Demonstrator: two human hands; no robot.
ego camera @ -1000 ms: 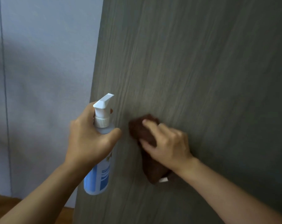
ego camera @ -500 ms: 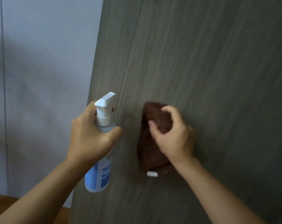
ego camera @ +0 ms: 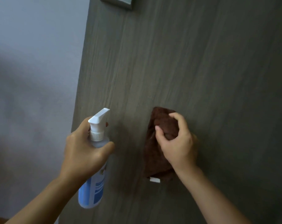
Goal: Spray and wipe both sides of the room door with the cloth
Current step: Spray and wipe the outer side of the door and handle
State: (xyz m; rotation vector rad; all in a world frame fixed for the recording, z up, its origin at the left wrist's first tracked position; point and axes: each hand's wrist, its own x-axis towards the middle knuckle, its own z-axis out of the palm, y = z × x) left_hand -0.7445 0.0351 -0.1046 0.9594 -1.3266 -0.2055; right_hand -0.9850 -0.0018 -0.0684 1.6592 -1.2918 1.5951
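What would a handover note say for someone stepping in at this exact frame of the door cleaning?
Left hand: grips the spray bottle by its neck, nozzle aimed at the door, near the door's left edge.
Right hand: fingers curled round the brown cloth, holding it against the door face.
Done: wiping of this side is under way; how much is covered cannot be told.
Left: finish this side, including around the metal plate at the top, then spray and wipe the other side.

Both hands raised forward, left hand [ego camera: 83, 149] and right hand [ego camera: 175, 143] each curled in a grip.
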